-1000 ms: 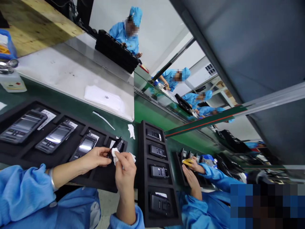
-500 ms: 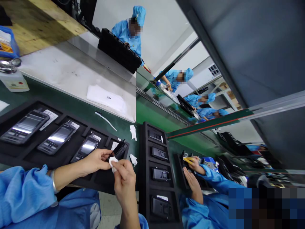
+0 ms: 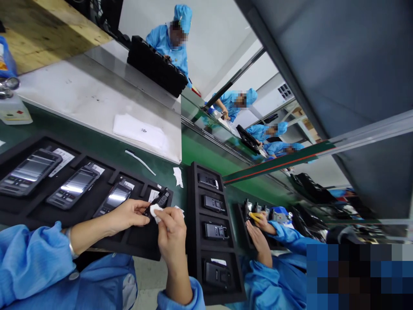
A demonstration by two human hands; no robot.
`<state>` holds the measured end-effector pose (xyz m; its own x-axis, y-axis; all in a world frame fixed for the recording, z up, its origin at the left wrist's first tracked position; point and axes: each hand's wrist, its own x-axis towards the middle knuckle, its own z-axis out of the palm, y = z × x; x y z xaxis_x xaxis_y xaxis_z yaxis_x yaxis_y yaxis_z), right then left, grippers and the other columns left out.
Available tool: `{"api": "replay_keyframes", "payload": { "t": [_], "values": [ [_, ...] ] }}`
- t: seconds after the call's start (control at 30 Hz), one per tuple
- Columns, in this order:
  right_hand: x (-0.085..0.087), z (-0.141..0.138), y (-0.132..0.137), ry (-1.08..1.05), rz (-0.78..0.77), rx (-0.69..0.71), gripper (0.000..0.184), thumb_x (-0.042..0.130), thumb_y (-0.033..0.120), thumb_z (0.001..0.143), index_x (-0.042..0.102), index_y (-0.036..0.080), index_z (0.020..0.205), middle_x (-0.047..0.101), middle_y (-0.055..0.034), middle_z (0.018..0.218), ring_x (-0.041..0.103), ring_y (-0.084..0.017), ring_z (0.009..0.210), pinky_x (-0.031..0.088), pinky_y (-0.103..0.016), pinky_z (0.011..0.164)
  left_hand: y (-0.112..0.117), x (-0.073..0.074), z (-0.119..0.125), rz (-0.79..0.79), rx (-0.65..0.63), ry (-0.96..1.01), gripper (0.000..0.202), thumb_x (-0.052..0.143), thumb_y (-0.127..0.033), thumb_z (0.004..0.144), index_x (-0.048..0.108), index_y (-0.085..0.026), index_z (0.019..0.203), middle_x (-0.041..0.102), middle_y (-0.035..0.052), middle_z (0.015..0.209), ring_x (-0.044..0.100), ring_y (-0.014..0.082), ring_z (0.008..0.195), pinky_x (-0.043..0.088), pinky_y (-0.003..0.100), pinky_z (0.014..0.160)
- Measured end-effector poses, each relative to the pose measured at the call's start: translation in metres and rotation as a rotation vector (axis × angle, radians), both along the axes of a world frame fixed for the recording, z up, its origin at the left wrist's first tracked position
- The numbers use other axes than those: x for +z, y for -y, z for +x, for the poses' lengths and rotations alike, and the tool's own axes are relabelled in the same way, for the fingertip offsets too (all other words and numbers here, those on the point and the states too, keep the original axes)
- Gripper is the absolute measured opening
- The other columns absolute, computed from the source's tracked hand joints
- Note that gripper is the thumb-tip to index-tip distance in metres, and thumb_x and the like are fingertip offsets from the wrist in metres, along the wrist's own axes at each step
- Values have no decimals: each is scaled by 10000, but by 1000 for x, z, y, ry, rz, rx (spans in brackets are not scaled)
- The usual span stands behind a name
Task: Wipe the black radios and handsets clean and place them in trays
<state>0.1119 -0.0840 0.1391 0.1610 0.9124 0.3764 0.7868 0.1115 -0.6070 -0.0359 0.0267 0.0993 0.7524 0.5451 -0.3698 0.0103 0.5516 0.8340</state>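
Note:
My left hand [image 3: 130,214] is closed on the lower end of a black handheld device [image 3: 162,197], held tilted over the right end of a black foam tray [image 3: 80,157]. My right hand [image 3: 172,228] pinches a crumpled white wipe [image 3: 155,211] and presses it against the device's side. Part of the device is hidden behind the fingers and the wipe. To the left in the same tray lie several similar devices, screens up, among them a keypad handheld [image 3: 75,185] and a larger one [image 3: 30,170], with white labels beside them.
A second foam tray [image 3: 192,241] with several devices stands to the right. Beyond it a co-worker's hands [image 3: 260,237] handle a yellow tool. A thin white brush [image 3: 140,162], a scrap of wipe [image 3: 177,177] and a folded white cloth [image 3: 137,130] lie ahead. A bottle [image 3: 14,110] stands far left.
My right hand has turned and shifted slightly with the wipe along the device, and the device is tilted a little differently. The whole view has moved slightly.

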Motion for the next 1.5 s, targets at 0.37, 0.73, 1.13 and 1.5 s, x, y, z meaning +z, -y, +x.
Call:
{"api": "replay_keyframes", "payload": {
  "t": [0.37, 0.73, 1.13, 1.5],
  "values": [
    [9, -1, 7, 68, -55, -5, 406, 478, 36, 862, 728, 266, 1086, 635, -35, 886, 546, -194, 843, 426, -349, 753, -1, 1, -1, -42, -9, -8, 512, 826, -253, 607, 725, -150, 1098, 735, 71, 965, 659, 226, 910, 515, 294, 737],
    [2, 16, 36, -184, 86, -245, 219, 592, 193, 937, 745, 246, 1085, 630, -38, 919, 608, -169, 846, 489, -305, 735, -2, 3, -3, -113, -40, -18, 529, 807, -299, 673, 698, -160, 1171, 719, 74, 1052, 651, 202, 944, 534, 301, 792],
    [9, -9, -6, 215, 20, -116, 406, 442, 37, 906, 715, 266, 1101, 600, -34, 907, 508, -191, 886, 359, -478, 985, 0, -1, 0, -66, -16, 7, 542, 795, -264, 653, 697, -170, 1179, 701, 42, 951, 643, 197, 923, 541, 294, 753],
    [20, 1, 0, 164, -122, 81, 436, 461, 45, 935, 718, 327, 1147, 595, -17, 920, 524, -177, 906, 293, -513, 1070, -1, -5, -1, -34, 3, -2, 514, 820, -222, 601, 718, -142, 1098, 741, 54, 934, 676, 210, 909, 532, 320, 814]
  ]
}}
